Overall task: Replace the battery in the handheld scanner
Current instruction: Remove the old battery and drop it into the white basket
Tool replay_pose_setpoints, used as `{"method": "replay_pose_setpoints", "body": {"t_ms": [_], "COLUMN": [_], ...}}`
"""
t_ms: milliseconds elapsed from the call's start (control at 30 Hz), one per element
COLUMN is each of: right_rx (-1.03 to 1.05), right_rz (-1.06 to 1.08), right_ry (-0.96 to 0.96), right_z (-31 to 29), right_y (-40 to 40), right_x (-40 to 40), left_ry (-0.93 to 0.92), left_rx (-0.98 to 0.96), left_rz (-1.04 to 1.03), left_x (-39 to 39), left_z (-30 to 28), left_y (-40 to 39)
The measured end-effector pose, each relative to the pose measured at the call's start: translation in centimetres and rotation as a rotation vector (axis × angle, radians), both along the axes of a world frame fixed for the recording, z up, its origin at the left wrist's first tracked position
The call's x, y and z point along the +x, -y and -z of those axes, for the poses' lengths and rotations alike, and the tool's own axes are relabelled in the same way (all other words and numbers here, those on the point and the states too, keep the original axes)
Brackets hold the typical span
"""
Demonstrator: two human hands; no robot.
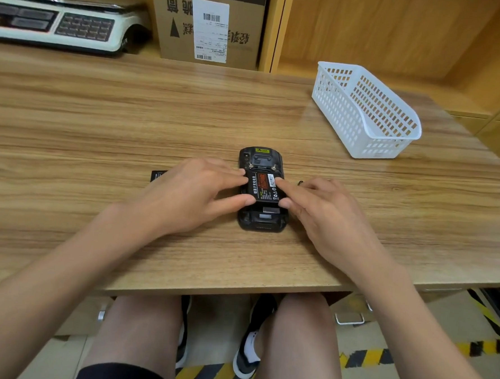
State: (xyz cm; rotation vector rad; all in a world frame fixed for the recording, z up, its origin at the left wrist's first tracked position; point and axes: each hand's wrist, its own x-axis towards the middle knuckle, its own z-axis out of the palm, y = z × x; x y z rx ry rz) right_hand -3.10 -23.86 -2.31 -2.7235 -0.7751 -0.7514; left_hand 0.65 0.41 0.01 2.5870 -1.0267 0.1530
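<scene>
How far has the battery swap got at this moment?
Done: the black handheld scanner lies face down, its battery bay uncovered. In hand: the left hand and right hand press the black labelled battery in that bay. Left: seating it and closing the back. Old or new battery: cannot tell.

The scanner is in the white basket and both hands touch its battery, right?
No. The head view shows the scanner on the wooden table, not in the white basket, which stands apart. The left hand and right hand do touch its battery.
</scene>
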Motion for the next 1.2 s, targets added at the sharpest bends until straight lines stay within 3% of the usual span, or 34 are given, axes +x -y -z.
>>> {"method": "replay_pose_setpoints", "body": {"t_ms": [367,600,933,1200], "right_rx": [0.418,0.622,0.900,1.224], "right_rz": [0.069,0.160,0.154,0.114], "right_ry": [-0.224,-0.383,-0.440,-0.429], "right_z": [-0.3,-2.2,-2.4,-2.9], "right_y": [-1.1,-2.4,-3.0,-3.8], "right_x": [0.0,-0.5,-1.0,-1.0], "left_ry": [-0.038,-0.182,-0.328,-0.144], "left_rx": [-0.311,-0.485,-0.630,-0.659], "left_rz": [-0.112,-0.198,-0.236,-0.219], "left_x": [-0.3,-0.7,-1.6,-1.8], "left_z": [-0.2,-0.6,-1.0,-1.6], "left_y": [0.5,1.3,1.3,2.6]}}
